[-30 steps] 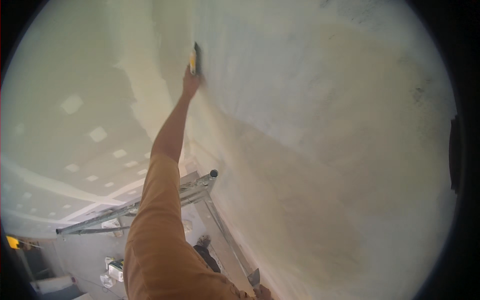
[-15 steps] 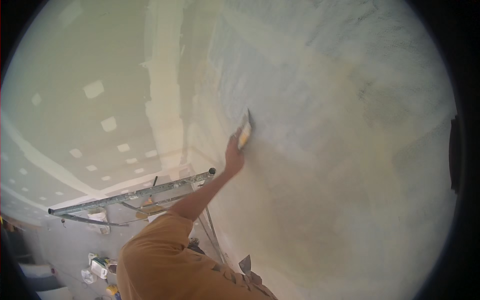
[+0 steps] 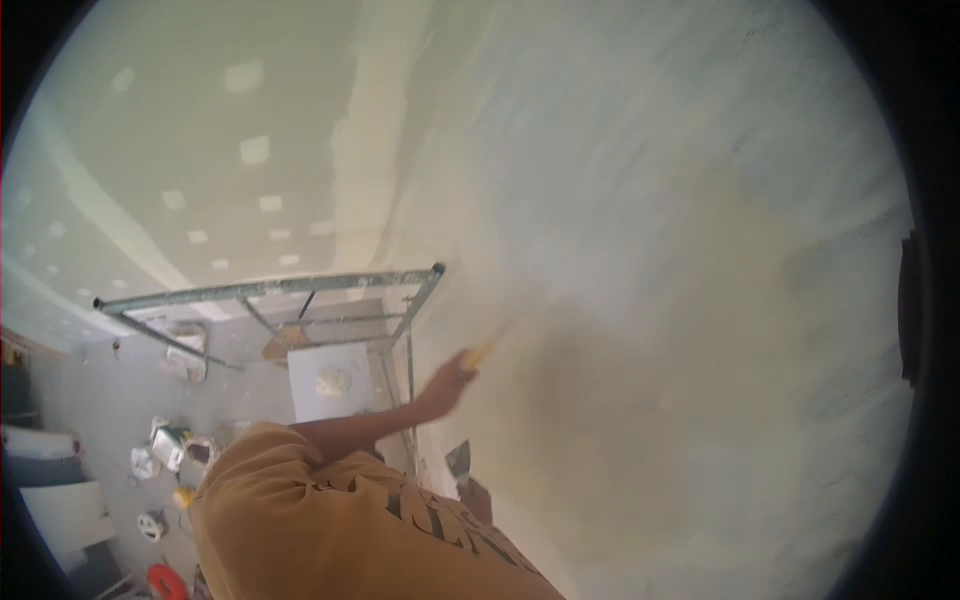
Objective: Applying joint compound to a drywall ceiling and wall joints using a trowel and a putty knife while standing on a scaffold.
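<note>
Grasps a motion-blurred, yellow-handled trowel [image 3: 473,359] in the left hand [image 3: 446,386] near frame centre, close to the smeared wall [image 3: 680,350]; cannot tell whether touching. Grips a putty knife [image 3: 458,459], blade up, in the right hand [image 3: 478,502] at lower centre, below the trowel.

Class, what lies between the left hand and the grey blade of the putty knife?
No separate object: in the head view, only a stretch of pale wall shows between the left hand and the putty knife.

Left hand [image 3: 446,386] gripping yellow-handled tool [image 3: 474,357], right hand [image 3: 477,498] holding scraper [image 3: 458,459]
</note>
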`<action>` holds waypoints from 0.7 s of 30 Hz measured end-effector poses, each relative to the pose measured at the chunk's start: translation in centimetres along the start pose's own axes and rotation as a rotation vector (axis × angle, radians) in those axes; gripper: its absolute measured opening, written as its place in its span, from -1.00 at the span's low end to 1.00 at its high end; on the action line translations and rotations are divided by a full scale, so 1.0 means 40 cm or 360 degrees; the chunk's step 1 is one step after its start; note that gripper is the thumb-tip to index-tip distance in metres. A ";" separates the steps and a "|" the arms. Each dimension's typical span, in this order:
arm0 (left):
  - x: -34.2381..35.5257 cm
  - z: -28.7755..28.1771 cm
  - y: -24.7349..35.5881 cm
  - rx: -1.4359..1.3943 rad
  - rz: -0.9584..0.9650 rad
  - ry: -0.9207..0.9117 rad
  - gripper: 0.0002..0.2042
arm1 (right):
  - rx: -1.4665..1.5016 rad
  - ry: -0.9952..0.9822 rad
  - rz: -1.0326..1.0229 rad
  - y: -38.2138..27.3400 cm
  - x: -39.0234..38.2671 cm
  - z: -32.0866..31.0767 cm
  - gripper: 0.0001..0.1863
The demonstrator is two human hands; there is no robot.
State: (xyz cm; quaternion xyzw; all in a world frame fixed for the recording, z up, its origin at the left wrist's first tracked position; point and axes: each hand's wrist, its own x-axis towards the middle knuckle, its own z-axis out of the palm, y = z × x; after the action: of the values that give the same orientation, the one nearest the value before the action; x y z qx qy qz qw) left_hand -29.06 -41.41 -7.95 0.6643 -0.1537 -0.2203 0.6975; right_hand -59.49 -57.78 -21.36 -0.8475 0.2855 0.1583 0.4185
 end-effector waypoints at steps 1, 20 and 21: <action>-0.027 -0.068 -0.056 0.0059 0.0039 0.0041 -0.57 | 0.0114 -0.0025 -0.0110 -0.030 0.010 -0.026 -0.72; -0.386 -0.705 -0.399 -0.0526 -0.0228 0.1235 -0.55 | 0.1314 0.0065 -0.1465 -1.661 1.051 -0.318 -0.88; -0.415 -0.698 -0.414 -0.0518 -0.0269 0.1269 -0.55 | 0.1338 0.0059 -0.1367 -1.720 1.103 -0.314 -0.88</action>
State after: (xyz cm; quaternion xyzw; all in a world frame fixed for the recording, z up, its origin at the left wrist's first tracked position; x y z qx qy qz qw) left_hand -30.80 -9.27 -25.07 0.5891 0.2192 -0.0242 0.7774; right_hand 18.01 -49.83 6.36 -0.6515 -0.0371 -0.1662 0.7393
